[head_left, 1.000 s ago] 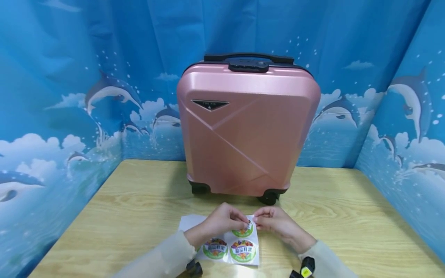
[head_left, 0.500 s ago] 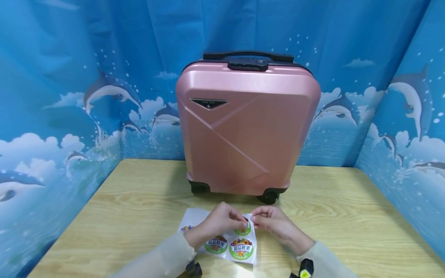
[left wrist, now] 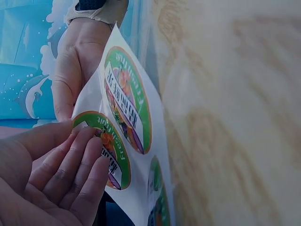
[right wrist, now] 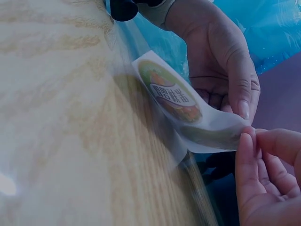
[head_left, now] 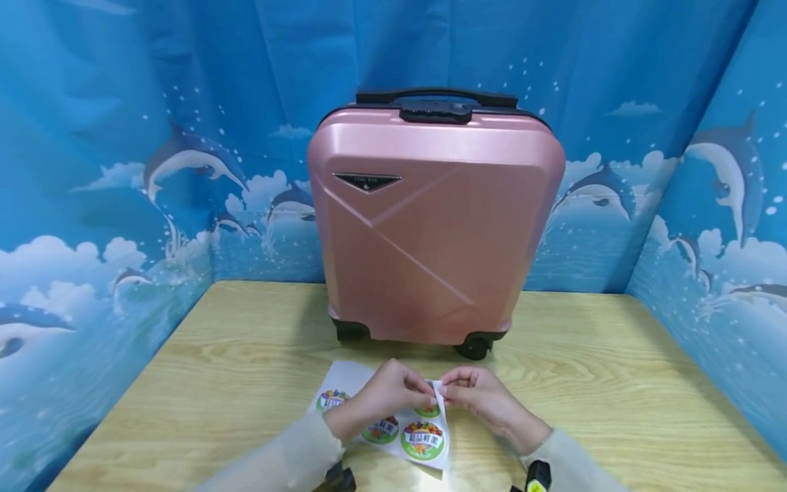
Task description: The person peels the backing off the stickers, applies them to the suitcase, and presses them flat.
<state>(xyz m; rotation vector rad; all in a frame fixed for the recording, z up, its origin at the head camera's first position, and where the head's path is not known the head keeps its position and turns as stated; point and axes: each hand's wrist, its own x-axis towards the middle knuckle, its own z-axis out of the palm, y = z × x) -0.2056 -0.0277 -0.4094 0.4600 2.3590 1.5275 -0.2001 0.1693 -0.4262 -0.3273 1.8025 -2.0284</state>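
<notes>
A white sheet of round fruit stickers point(head_left: 350, 376) is held just in front of the suitcase. My left hand point(head_left: 389, 398) pinches its upper right part between thumb and fingers, over one sticker. Close beside it, my right hand point(head_left: 488, 404) pinches the sheet's right corner. The fingertips nearly meet. In the left wrist view the sticker sheet point(left wrist: 157, 127) stands tilted, its stickers facing the camera. The right wrist view shows the sheet point(right wrist: 218, 115) curving up towards the right hand's fingertips point(right wrist: 248, 134). Whether a sticker edge is lifted cannot be told.
A pink hard-shell suitcase point(head_left: 430, 232) with black handle and wheels stands upright behind the hands. Beneath everything is a wood-grain table point(head_left: 246, 355). Blue curtains point(head_left: 258, 82) with dolphins surround its back and sides.
The sheet has turned a little, its left end shifting away from me and its near right corner moving left. Both hands keep their pinch and drift slightly left.
</notes>
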